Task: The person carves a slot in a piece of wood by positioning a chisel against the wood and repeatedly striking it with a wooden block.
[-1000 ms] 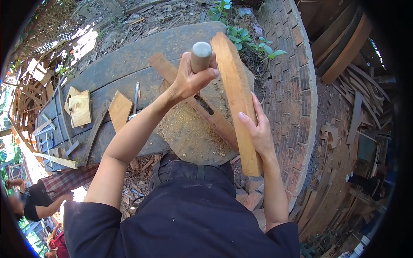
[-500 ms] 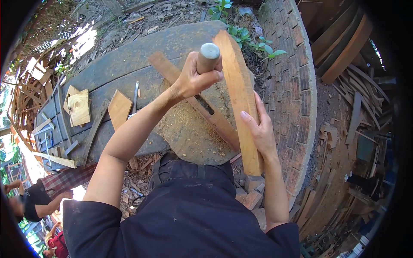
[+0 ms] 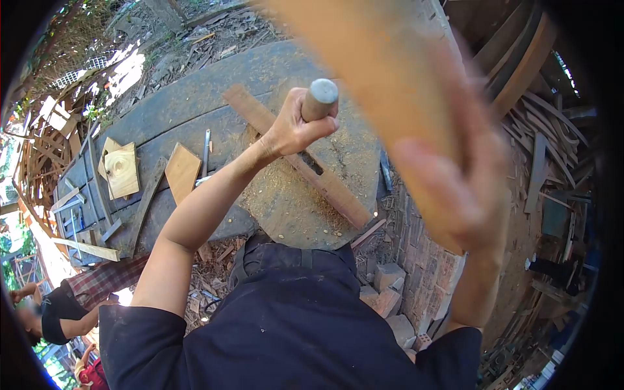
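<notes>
My left hand (image 3: 296, 127) is closed around the thick, round-ended handle of a chisel (image 3: 321, 97), held upright; its blade is hidden below my fist. Underneath, a narrow wooden bar (image 3: 335, 195) with a slot (image 3: 311, 162) cut through its face lies diagonally on the round-edged work surface (image 3: 292, 221). Wood chips are scattered around the bar. My right hand (image 3: 465, 175), smeared by motion, grips a thick wooden block (image 3: 383, 84) raised close to the camera at the right. The block's upper end runs out of view, and it is apart from the chisel.
On the dark plank bench (image 3: 169, 123) at left lie a diamond-shaped board (image 3: 182, 170), a squarish board (image 3: 121, 170) and a thin metal tool (image 3: 207, 146). A brick wall (image 3: 429, 279) runs along the right. Another person (image 3: 65, 312) is at lower left.
My right hand has lifted the wooden block up and to the right, nearer the camera, and it is now blurred. My left hand with the chisel has barely shifted.
</notes>
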`<state>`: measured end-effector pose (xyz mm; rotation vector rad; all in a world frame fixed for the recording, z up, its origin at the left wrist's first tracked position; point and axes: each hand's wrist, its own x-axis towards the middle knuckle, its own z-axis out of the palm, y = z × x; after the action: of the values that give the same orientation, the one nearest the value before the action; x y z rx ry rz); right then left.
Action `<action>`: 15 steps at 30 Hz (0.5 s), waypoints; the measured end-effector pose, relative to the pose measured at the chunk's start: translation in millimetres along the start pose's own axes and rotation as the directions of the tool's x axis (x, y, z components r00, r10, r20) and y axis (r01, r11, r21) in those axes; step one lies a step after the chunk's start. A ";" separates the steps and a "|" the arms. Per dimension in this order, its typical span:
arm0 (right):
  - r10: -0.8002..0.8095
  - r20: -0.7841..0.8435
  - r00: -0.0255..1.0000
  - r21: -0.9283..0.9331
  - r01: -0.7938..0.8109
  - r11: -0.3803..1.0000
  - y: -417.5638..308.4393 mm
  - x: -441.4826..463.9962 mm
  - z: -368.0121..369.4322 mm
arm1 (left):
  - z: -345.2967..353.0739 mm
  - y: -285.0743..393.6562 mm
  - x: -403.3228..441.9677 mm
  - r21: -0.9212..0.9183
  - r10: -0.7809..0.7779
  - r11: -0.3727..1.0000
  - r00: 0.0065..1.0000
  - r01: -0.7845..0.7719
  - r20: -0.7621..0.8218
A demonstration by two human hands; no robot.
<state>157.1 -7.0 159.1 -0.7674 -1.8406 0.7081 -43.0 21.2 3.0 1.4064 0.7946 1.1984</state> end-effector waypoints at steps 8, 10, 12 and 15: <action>0.287 0.205 0.936 -0.098 -0.272 0.957 -18.6 14.5 -7.1 | -4.6 -7.9 9.1 0.040 0.030 0.999 0.999 -0.031 0.027; 0.079 0.034 0.996 0.055 -0.081 0.995 -14.7 16.0 3.5 | -2.1 -9.2 8.7 0.055 0.033 0.998 0.999 -0.034 0.018; 0.233 0.246 0.941 -0.254 -0.170 0.952 -3.1 8.1 1.0 | 1.3 -11.0 9.4 0.049 0.070 0.997 0.996 -0.067 -0.048; 0.403 0.374 0.835 -0.508 -0.179 0.843 -2.5 9.1 -13.2 | 6.8 0.2 6.7 0.052 0.016 0.999 0.999 -0.014 -0.043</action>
<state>166.0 0.1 170.6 -1.3081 -2.4096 0.7093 -34.7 25.4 5.4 1.4349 0.8523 1.2313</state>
